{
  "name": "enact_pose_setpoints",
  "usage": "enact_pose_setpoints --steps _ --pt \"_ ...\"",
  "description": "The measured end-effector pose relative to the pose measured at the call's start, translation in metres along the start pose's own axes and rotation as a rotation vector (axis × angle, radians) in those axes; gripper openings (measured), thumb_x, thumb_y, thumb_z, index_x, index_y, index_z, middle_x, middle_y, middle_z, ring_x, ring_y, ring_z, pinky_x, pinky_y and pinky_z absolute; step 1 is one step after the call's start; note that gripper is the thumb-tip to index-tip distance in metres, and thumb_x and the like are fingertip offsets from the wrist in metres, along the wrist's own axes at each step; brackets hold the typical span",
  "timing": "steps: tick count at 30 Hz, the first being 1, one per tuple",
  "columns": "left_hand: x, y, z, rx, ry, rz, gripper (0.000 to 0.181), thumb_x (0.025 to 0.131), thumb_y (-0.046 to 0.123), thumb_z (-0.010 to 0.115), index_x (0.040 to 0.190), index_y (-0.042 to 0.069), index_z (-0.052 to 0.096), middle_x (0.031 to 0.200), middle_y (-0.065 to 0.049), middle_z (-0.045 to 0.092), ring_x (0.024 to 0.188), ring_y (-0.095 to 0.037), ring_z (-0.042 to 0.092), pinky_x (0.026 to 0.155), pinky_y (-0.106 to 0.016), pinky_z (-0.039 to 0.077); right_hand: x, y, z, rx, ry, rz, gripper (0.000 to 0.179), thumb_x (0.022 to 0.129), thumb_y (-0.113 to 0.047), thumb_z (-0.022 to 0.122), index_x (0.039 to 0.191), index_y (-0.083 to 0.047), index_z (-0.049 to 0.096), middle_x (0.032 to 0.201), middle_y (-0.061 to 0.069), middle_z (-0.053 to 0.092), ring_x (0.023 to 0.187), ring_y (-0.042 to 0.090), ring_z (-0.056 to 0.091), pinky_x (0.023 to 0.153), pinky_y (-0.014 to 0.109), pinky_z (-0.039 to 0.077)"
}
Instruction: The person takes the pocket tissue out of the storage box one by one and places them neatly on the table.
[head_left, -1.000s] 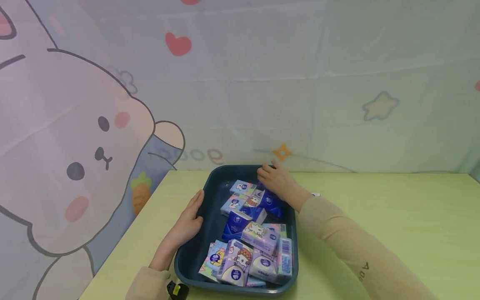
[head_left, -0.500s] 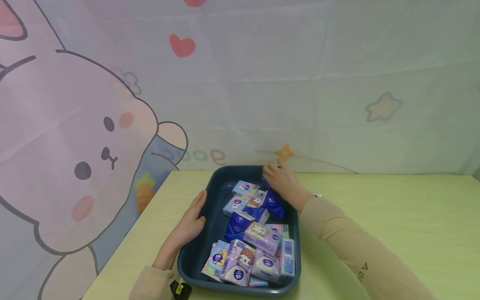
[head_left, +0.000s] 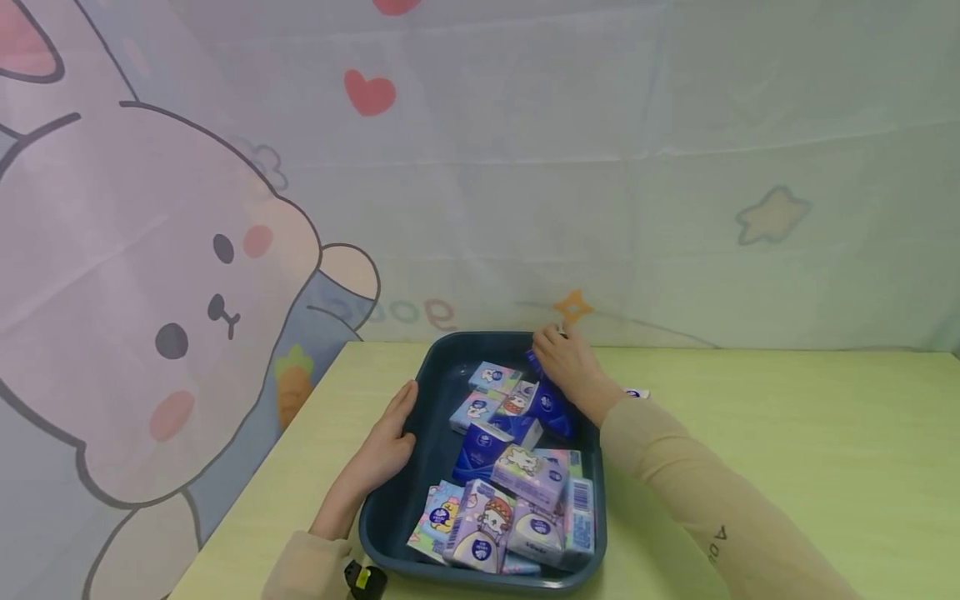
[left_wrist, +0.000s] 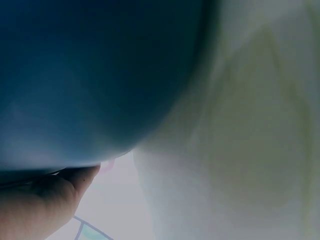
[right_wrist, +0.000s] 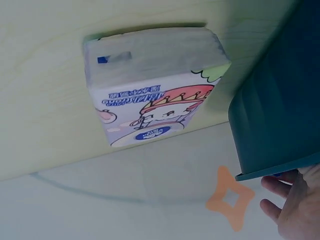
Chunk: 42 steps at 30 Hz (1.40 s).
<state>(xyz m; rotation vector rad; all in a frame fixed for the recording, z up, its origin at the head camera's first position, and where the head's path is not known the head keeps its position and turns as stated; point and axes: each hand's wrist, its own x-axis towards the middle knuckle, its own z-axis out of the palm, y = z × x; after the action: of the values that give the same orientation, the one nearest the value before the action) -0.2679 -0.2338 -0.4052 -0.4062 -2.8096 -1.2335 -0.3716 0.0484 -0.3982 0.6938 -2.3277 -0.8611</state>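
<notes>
A dark teal plastic bin (head_left: 431, 400) holds several tissue packs, among them a blue tissue pack (head_left: 480, 447) and a lilac one (head_left: 528, 475) with a cartoon print. My left hand (head_left: 381, 442) lies against the bin's left side, fingers extended along the rim, thumb at the edge; its fingers (left_wrist: 82, 180) touch the wall in the left wrist view. At the far right corner my right hand (head_left: 567, 364) reaches over the rim, fingers bent down onto a blue tissue pack (head_left: 533, 360), which it mostly hides. Only part of that hand (right_wrist: 295, 205) shows beyond the rim in the right wrist view.
One tissue pack (right_wrist: 155, 85) stands on the pale yellow-green table (head_left: 780, 433), just right of the bin; the right sleeve mostly covers it in the head view. A printed cloth backdrop (head_left: 510, 208) hangs right behind the table's far edge.
The head view has shifted slightly, so everything sits a bit further right. My right hand has edged rightward toward the rim, showing more blue under its fingers. My left hand stays on the bin.
</notes>
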Motion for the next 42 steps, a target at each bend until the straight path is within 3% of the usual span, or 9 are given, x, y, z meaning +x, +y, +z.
enact_pose_setpoints --steps 9,16,26,33,42 --pt "0.002 0.001 0.0 0.015 0.006 -0.008 0.069 0.087 -0.011 0.034 0.152 -0.004 0.011 0.162 -0.019 0.006 0.15 -0.039 0.006 0.119 -0.055 0.009 -0.001 0.004 0.002 0.062 0.01 -0.01 0.063 0.073 -0.031 0.08 0.128 -0.012 0.056 0.123 0.006 0.053 0.113 0.024 0.049 0.1 0.038 0.043" --pt "0.002 0.001 0.0 0.019 0.007 -0.022 0.069 0.088 -0.011 0.034 0.152 -0.003 0.011 0.162 -0.02 0.005 0.149 -0.039 0.005 0.118 -0.055 0.01 -0.005 0.007 -0.005 0.101 0.041 -0.007 0.074 0.068 -0.027 0.082 0.134 -0.009 0.053 0.13 0.007 0.052 0.116 0.025 0.048 0.103 0.039 0.043" --pt "0.003 0.001 -0.002 0.018 0.006 -0.031 0.069 0.089 -0.011 0.034 0.153 -0.002 0.01 0.162 -0.019 0.004 0.149 -0.04 0.005 0.118 -0.055 0.01 -0.009 0.011 -0.01 0.148 0.178 0.019 0.062 0.07 -0.02 0.078 0.127 -0.008 0.056 0.122 0.007 0.055 0.108 0.023 0.049 0.099 0.039 0.044" --pt "0.002 0.002 -0.003 0.02 -0.003 -0.028 0.068 0.089 -0.01 0.033 0.152 -0.003 0.01 0.162 -0.02 0.004 0.149 -0.04 0.005 0.118 -0.055 0.01 -0.018 0.014 -0.015 0.242 0.217 0.042 0.058 0.074 -0.022 0.075 0.126 -0.005 0.057 0.12 0.007 0.055 0.108 0.024 0.049 0.095 0.04 0.043" --pt "0.001 0.002 -0.004 0.017 -0.006 -0.026 0.069 0.088 -0.011 0.033 0.152 -0.003 0.01 0.162 -0.02 0.004 0.149 -0.04 0.004 0.118 -0.055 0.01 -0.03 0.023 -0.024 0.458 0.136 0.141 0.073 0.066 -0.025 0.078 0.129 0.0 0.051 0.123 0.013 0.054 0.115 0.031 0.05 0.103 0.048 0.041"
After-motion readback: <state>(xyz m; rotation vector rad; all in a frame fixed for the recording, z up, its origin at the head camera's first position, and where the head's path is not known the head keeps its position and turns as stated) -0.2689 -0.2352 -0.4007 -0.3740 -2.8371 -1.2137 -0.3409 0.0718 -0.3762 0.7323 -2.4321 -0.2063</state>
